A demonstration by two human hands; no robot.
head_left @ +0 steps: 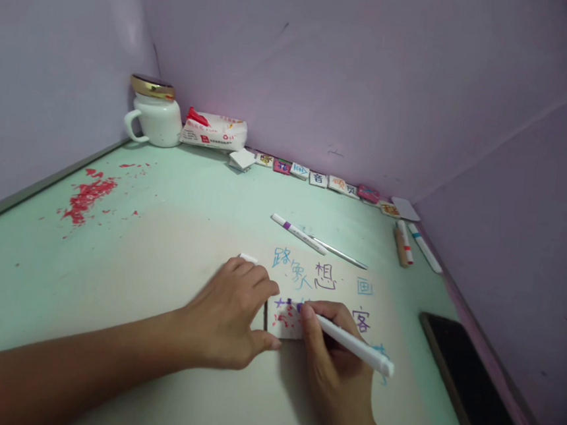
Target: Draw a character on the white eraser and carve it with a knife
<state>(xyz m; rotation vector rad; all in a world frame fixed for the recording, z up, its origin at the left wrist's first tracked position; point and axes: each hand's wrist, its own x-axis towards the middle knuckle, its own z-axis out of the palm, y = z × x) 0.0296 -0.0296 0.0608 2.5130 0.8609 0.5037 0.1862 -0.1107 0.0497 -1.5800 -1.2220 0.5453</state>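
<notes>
My right hand (333,356) is closed round a white marker pen (358,348), its purple tip touching a small white card (284,318) that bears red and purple marks. My left hand (232,317) lies beside the card with curled fingers, thumb and fingertips pressing on the card's left edge. A small white cap (248,258) lies just beyond the left knuckles. Blue, purple and dark characters (324,279) are written on the pale green table (163,228) behind the card.
A white purple-banded marker (297,233) and a thin metal rod (342,253) lie past the writing. Several small tiles (319,179) line the back wall. At back left stand a white mug (155,118) and tissue pack (214,132). More markers (412,243), red smears (86,198), dark slab (467,381).
</notes>
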